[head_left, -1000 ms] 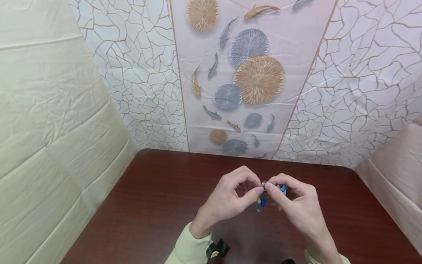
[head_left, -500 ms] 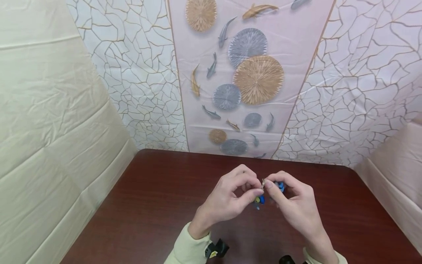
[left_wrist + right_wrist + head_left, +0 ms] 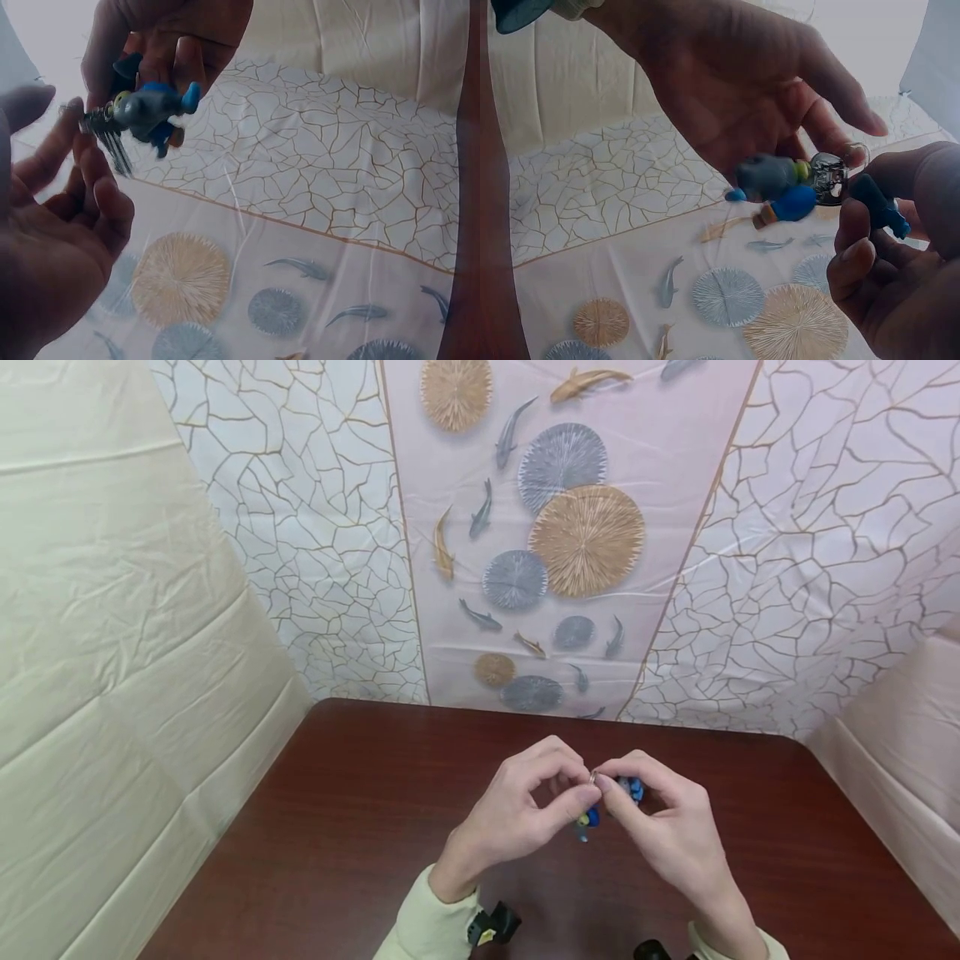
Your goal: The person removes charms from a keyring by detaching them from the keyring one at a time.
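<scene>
My left hand (image 3: 521,806) and right hand (image 3: 667,818) meet above the table, thumb and fingertips pinching a small metal key ring (image 3: 592,778) from either side. Below the left fingertips hangs a blue and yellow figurine charm (image 3: 592,817). Another blue figurine (image 3: 636,789) shows among the right hand's curled fingers. The right wrist view shows a grey-blue figurine (image 3: 769,176) beside a dark, patterned metal piece (image 3: 829,180), and a teal-blue figurine (image 3: 877,206) against the right fingers. In the left wrist view a blurred blue-grey figurine (image 3: 154,109) dangles between both hands.
A dark red-brown table (image 3: 360,793) lies under the hands. Behind it hangs a cloth (image 3: 525,610) printed with fish and round leaves; pale cloth walls (image 3: 150,652) stand at the sides. Black wrist devices (image 3: 495,927) sit near the sleeves.
The right hand has shifted slightly left, its fingertips now closer to the left hand's. The ring between them has turned a little and moved left. The figurines swing slightly with it.
</scene>
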The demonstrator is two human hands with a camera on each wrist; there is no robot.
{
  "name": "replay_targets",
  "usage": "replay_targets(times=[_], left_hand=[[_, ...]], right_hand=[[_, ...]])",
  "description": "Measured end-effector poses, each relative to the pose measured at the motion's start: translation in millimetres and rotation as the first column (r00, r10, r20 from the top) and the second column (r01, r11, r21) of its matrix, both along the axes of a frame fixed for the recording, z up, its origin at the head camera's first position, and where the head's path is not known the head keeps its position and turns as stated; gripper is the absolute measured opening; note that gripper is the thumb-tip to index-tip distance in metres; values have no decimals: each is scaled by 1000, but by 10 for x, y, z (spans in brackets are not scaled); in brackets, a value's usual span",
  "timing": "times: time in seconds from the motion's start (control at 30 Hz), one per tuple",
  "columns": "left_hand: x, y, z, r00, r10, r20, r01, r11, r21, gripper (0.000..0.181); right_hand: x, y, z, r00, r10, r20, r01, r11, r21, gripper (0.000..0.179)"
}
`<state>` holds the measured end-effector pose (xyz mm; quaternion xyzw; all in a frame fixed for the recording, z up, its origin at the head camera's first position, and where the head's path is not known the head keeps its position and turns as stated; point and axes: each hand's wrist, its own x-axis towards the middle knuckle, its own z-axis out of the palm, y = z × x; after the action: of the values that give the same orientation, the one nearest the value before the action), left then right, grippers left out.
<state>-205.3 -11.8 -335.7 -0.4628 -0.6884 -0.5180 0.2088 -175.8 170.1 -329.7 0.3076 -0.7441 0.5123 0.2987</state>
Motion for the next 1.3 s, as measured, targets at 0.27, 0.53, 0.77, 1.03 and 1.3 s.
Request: replay_targets(times=[0.27, 0.53, 0.77, 1.03, 1.3], left_hand=[[-4, 4, -3, 999, 21, 45, -21, 1000, 5, 11], [-16, 0, 1, 999, 45, -29, -44, 999, 24, 7], [-24, -10, -15, 996, 58, -66, -56, 998, 38, 5], [-28, -11, -28, 995, 71, -68, -71, 997, 6, 5], [-32, -4, -35, 996, 92, 7, -92, 995, -37, 15]], right_hand=[[-12, -40, -14, 998, -3, -57, 2, 1000, -11, 33], [-19, -31, -6, 998, -45, -42, 43, 999, -28, 31], [-23, -27, 6, 998, -53, -31, 52, 998, -20, 30], [1, -18, 18, 998, -69, 8, 69, 998, 8, 26], [-14, -30, -23, 999, -27, -40, 29, 999, 32, 32]])
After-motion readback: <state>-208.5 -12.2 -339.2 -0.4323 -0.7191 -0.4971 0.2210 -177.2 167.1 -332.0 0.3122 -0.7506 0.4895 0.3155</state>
